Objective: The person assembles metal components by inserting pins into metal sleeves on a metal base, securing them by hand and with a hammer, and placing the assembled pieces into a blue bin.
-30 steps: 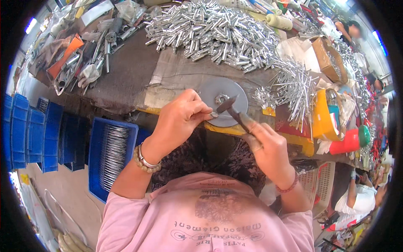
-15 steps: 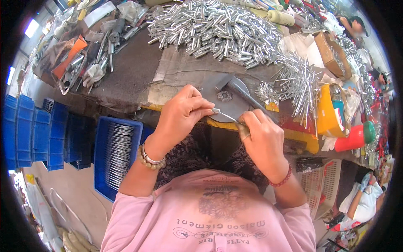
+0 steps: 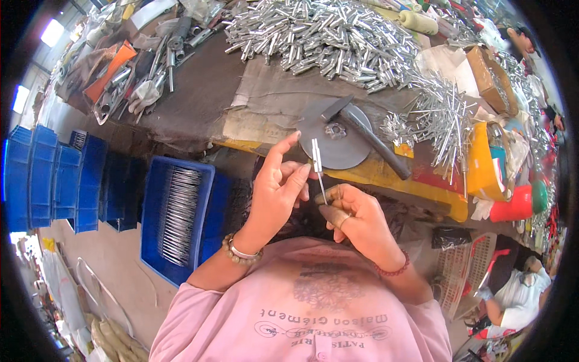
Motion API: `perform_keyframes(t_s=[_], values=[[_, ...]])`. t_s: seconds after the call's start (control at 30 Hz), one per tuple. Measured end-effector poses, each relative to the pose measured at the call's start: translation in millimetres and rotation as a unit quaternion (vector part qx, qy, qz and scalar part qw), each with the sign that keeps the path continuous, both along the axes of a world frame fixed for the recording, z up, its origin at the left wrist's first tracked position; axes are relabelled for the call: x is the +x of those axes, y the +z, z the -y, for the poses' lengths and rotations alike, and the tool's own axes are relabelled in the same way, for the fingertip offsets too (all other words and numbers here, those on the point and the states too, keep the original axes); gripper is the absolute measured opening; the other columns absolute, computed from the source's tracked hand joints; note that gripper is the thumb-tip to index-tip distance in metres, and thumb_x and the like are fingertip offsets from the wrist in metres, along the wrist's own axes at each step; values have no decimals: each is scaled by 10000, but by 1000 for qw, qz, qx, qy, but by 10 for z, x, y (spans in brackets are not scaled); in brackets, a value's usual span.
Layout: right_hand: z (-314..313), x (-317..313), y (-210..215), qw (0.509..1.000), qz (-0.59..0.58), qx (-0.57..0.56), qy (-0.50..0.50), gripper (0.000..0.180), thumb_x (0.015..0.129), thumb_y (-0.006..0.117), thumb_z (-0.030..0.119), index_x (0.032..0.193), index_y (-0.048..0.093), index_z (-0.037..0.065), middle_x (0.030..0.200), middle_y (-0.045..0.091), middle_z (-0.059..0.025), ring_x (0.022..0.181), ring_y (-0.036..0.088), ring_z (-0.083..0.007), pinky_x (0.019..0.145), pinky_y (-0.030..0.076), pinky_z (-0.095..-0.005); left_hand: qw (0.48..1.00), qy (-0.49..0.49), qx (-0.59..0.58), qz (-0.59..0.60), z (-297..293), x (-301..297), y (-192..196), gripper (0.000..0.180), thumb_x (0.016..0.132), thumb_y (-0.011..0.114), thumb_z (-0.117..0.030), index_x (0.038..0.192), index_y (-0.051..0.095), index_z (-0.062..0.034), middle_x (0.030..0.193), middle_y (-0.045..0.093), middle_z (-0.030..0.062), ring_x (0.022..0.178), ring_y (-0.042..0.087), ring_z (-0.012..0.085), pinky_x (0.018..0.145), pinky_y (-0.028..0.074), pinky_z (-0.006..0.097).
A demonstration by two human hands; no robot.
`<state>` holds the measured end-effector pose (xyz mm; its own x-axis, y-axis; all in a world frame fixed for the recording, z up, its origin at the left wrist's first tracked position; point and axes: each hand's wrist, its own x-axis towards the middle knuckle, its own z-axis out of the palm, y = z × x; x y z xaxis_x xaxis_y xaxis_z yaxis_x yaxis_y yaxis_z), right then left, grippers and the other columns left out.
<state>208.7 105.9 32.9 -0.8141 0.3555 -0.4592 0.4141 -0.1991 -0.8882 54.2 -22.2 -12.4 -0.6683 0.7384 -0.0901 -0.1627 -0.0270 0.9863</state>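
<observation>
Upright between my hands stands a thin metal rod (image 3: 323,190), with a slotted silver metal sleeve (image 3: 316,160) on its upper end. My right hand (image 3: 359,212) pinches the rod's lower end between thumb and fingers. My left hand (image 3: 274,196) is beside the sleeve, index finger stretched up and thumb close to the metal; it does not grip it. Beyond them a round grey disc (image 3: 351,157) lies at the table's front edge. A hammer (image 3: 375,143) rests across it, next to a small ring-shaped metal piece (image 3: 335,130).
A large heap of silver metal sleeves (image 3: 325,45) covers the far table. Thin rods (image 3: 443,123) lie piled at right, near a yellow container (image 3: 482,163) and a red one (image 3: 511,204). A blue bin (image 3: 208,211) at left holds stacked rods. Another person (image 3: 523,295) sits at lower right.
The rod has turned from nearly level to upright, sleeve uppermost, and come nearer to me. My left hand has let go of the sleeve and its fingers have spread.
</observation>
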Motion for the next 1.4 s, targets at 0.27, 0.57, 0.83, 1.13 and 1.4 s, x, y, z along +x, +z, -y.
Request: perform_keyframes(t_s=[0.27,0.57,0.83,1.13,1.4], values=[[284,-67,-240,991,-37,130,5,211,1005,694,-21,1216,691,-15,868,676,-30,723,614,-67,598,537,-262,998,46,50,0,119,15,-143,663,985,792,-83,1568,476,-93,995,691,19,876,630,77,760,501,241],[281,-243,-438,993,0,77,87,372,1092,603,-1,1463,599,-16,1041,703,-74,724,667,-78,646,563,-229,928,309,-178,-110,1713,-529,-604,519,967,758,-61,1432,533,-16,1050,746,121,983,726,202,863,576,347],[285,-271,-694,994,-8,31,106,305,1118,611,77,1407,630,-19,987,731,-71,722,670,-83,640,566,-244,629,468,-587,-204,4488,-871,-1651,295,957,703,-84,1243,642,-47,1109,780,268,1088,757,457,932,600,521],[185,-168,-1025,994,-5,8,111,368,1105,687,263,1396,671,39,973,720,-50,730,661,-85,650,569,-247,622,378,-679,96,4519,-1201,-1539,230,993,631,-27,1185,721,61,999,809,197,753,822,309,620,665,424],[151,-46,-1151,997,17,-1,77,350,1113,681,257,1389,680,42,977,732,-58,734,663,-88,652,572,-253,610,298,-722,129,4573,-1414,-1941,304,1063,602,-166,1203,827,-16,1120,830,212,1077,819,363,937,652,479]])
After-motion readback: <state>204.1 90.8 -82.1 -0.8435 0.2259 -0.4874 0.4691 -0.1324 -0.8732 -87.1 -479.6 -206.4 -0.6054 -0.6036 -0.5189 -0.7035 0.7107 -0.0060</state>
